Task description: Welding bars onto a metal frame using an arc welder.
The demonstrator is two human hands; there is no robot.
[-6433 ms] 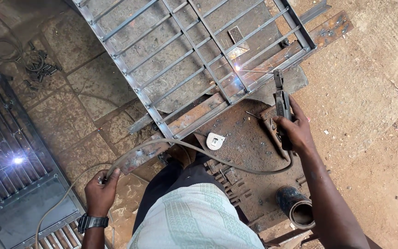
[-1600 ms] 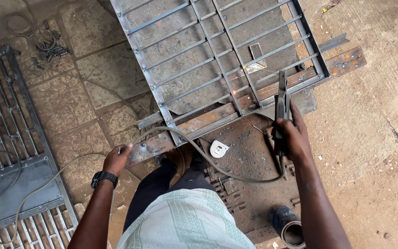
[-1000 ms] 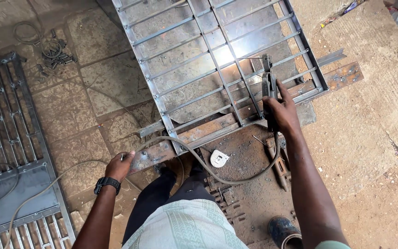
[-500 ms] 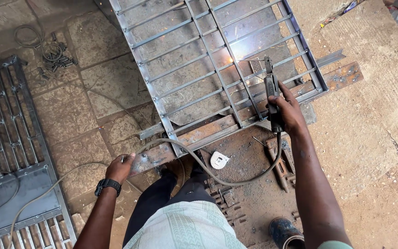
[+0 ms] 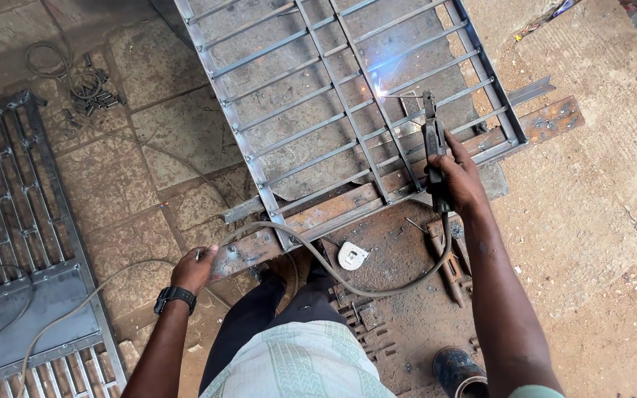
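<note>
Head view, looking down. My right hand (image 5: 457, 177) sits at about 2 o'clock from frame centre, fingers closed round the electrode holder (image 5: 432, 144), which points toward 12 o'clock. A thin rod runs from the holder's tip toward 9 o'clock and ends in a bright blue-white arc (image 5: 379, 90) on a bar of the steel grille (image 5: 333, 110). The grille fills the upper middle of the frame, tilted so that its long rails run from 11 o'clock down to 5 o'clock; its near edge rests on rusty flat bars (image 5: 547, 121) laid on the ground.

A grey cable (image 5: 377, 287) leaves the holder below my right hand, sags toward 6 o'clock, then climbs toward 9 o'clock and passes my left hand (image 5: 193, 267). That hand lies at about 8 o'clock, wearing a black wristwatch (image 5: 174, 296), its fingers curled at the end of a rusty bar by the grille's near corner; I cannot tell whether it grips the bar, the cable, or merely rests there.

Between my hands, at 6 o'clock of the grille's edge, lies a small white tape measure (image 5: 352, 256) on a dark metal plate (image 5: 399, 258). A second grille (image 5: 16, 221) lies flat at 9 o'clock. Loose wire coils (image 5: 75, 74) lie at 11 o'clock on stone paving. A dark boot (image 5: 457, 370) shows at 5 o'clock.
</note>
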